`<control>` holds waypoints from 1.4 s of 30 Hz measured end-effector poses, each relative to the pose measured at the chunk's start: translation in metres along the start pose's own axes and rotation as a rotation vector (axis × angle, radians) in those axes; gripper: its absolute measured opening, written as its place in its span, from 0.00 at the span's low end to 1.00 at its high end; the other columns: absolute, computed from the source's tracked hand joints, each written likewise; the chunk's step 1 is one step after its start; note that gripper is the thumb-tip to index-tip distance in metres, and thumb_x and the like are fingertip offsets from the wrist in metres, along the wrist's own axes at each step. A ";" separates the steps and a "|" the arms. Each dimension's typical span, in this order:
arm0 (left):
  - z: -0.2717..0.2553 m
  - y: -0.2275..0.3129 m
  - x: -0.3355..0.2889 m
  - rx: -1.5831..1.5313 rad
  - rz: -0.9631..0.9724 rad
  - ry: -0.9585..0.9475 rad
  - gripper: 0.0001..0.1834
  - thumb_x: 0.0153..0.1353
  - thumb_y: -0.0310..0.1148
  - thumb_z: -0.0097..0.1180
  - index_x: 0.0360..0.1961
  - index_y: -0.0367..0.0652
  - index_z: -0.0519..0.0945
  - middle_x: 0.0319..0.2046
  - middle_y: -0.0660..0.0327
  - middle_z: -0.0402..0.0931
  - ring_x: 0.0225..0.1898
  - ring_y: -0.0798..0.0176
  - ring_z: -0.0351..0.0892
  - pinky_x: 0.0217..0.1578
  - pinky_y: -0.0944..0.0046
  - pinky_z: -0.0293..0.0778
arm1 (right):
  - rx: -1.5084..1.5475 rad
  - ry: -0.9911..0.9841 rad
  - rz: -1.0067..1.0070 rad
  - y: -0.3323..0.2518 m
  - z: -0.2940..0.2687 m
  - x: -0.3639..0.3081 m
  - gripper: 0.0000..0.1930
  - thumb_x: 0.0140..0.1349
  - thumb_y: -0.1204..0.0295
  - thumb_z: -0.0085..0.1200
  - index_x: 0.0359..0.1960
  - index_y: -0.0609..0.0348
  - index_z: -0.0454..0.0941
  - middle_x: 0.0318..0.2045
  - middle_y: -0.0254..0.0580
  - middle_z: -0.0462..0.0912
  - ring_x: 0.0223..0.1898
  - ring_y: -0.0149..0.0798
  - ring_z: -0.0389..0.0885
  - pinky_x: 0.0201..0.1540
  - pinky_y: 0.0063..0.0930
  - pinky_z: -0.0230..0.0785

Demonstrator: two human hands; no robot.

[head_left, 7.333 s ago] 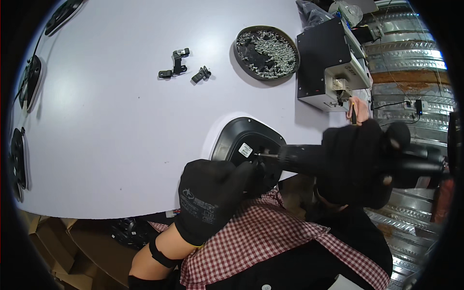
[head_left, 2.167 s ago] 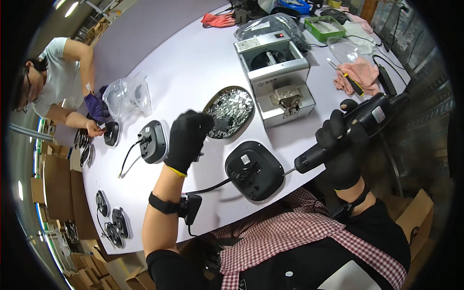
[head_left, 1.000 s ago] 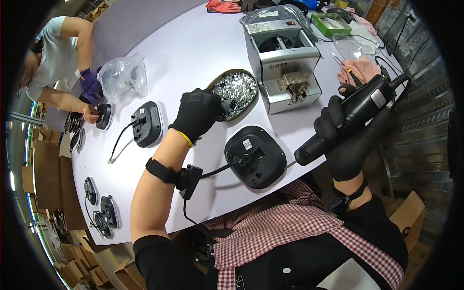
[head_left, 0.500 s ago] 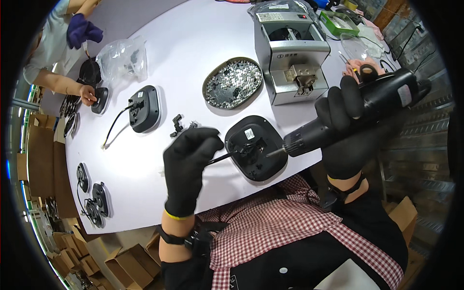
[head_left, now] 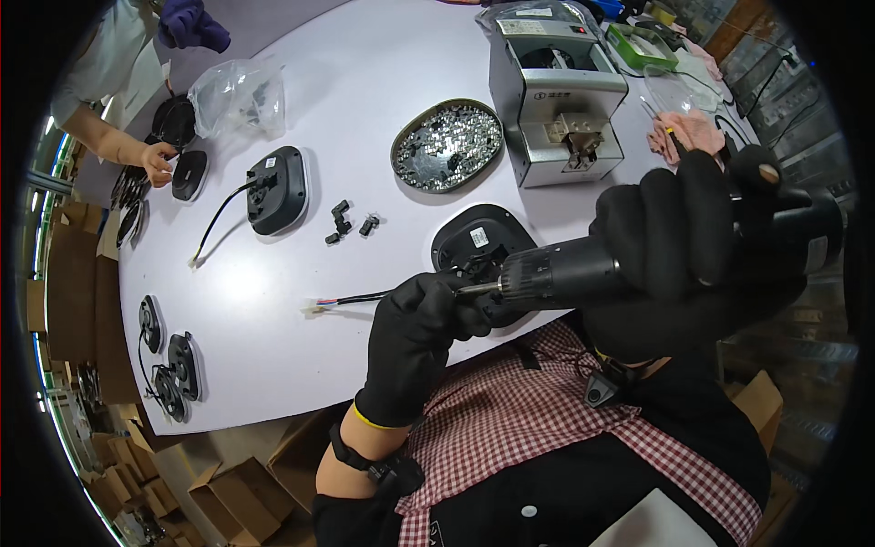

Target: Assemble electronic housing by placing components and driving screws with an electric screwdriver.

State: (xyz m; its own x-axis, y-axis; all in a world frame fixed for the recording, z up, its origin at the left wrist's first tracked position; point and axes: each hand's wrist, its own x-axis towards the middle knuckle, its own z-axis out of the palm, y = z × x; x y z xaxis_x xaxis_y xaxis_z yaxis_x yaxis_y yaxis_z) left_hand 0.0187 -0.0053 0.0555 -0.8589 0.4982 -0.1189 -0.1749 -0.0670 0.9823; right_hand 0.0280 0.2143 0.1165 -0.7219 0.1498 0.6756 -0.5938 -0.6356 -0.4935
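Observation:
My gloved right hand (head_left: 670,242) grips a black electric screwdriver (head_left: 579,271), held nearly level with its bit toward the left. At the bit's tip, the fingers of my gloved left hand (head_left: 410,333) are pinched together; whatever sits between them is hidden. Below the tool lies a black rounded housing (head_left: 474,235) with a white label, partly covered by the screwdriver and my left hand. Its black cable (head_left: 360,298) runs left past my left hand to a pale connector (head_left: 314,307) on the table.
A grey screw-feeding machine (head_left: 565,118) stands behind, beside an oval tray of small shiny screws (head_left: 401,169). Small black clips (head_left: 339,221) and a second housing (head_left: 278,191) lie to the left. Across the table a co-worker's hand (head_left: 158,164) touches a black part. Smaller black units (head_left: 185,365) lie near the left edge.
My left hand has moved right from the cable to the screwdriver's bit, its fingers closing there. The screwdriver has shifted left and levelled. The clips and connector have come into fuller view.

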 end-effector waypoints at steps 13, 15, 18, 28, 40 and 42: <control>0.009 -0.011 -0.001 -0.139 0.015 0.105 0.16 0.73 0.40 0.46 0.42 0.34 0.74 0.32 0.60 0.78 0.31 0.71 0.75 0.37 0.70 0.72 | 0.150 -0.066 0.010 0.011 -0.006 -0.002 0.26 0.65 0.52 0.46 0.55 0.60 0.69 0.20 0.23 0.69 0.17 0.21 0.61 0.25 0.23 0.58; 0.006 -0.015 0.000 -0.004 0.106 0.119 0.13 0.73 0.33 0.45 0.45 0.33 0.76 0.34 0.58 0.79 0.31 0.69 0.76 0.37 0.68 0.73 | 0.157 -0.036 0.010 0.013 -0.008 -0.003 0.27 0.64 0.53 0.47 0.56 0.61 0.69 0.20 0.23 0.68 0.18 0.21 0.62 0.26 0.23 0.58; 0.008 -0.006 0.002 0.079 0.034 0.209 0.13 0.65 0.28 0.50 0.48 0.32 0.76 0.37 0.56 0.80 0.35 0.65 0.78 0.42 0.64 0.74 | 0.209 0.074 -0.026 0.019 -0.012 -0.005 0.28 0.63 0.54 0.52 0.57 0.62 0.68 0.22 0.23 0.67 0.20 0.21 0.61 0.29 0.23 0.58; -0.018 -0.038 0.026 0.953 0.349 0.216 0.21 0.42 0.31 0.75 0.35 0.39 0.77 0.34 0.58 0.78 0.40 0.58 0.79 0.44 0.59 0.74 | 0.105 0.093 0.121 0.021 -0.045 -0.009 0.33 0.58 0.47 0.58 0.58 0.56 0.68 0.24 0.23 0.65 0.22 0.21 0.61 0.32 0.23 0.55; -0.015 -0.054 0.034 0.933 0.406 0.224 0.11 0.53 0.34 0.68 0.36 0.44 0.84 0.26 0.55 0.80 0.24 0.56 0.80 0.24 0.59 0.74 | 0.012 0.184 0.151 0.029 -0.054 -0.011 0.37 0.56 0.40 0.57 0.59 0.54 0.67 0.23 0.24 0.66 0.21 0.24 0.62 0.31 0.25 0.56; -0.016 -0.054 0.034 0.981 0.372 0.172 0.11 0.53 0.35 0.68 0.37 0.44 0.85 0.25 0.56 0.80 0.24 0.57 0.79 0.24 0.59 0.73 | 0.006 0.209 0.164 0.029 -0.052 -0.012 0.38 0.56 0.40 0.57 0.59 0.55 0.67 0.22 0.25 0.67 0.21 0.24 0.63 0.31 0.25 0.56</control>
State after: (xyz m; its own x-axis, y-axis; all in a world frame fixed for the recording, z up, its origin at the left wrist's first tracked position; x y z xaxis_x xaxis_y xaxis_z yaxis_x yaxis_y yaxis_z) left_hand -0.0086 0.0013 -0.0043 -0.8482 0.4561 0.2694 0.5118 0.5741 0.6391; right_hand 0.0007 0.2333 0.0653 -0.8665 0.1971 0.4586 -0.4610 -0.6683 -0.5838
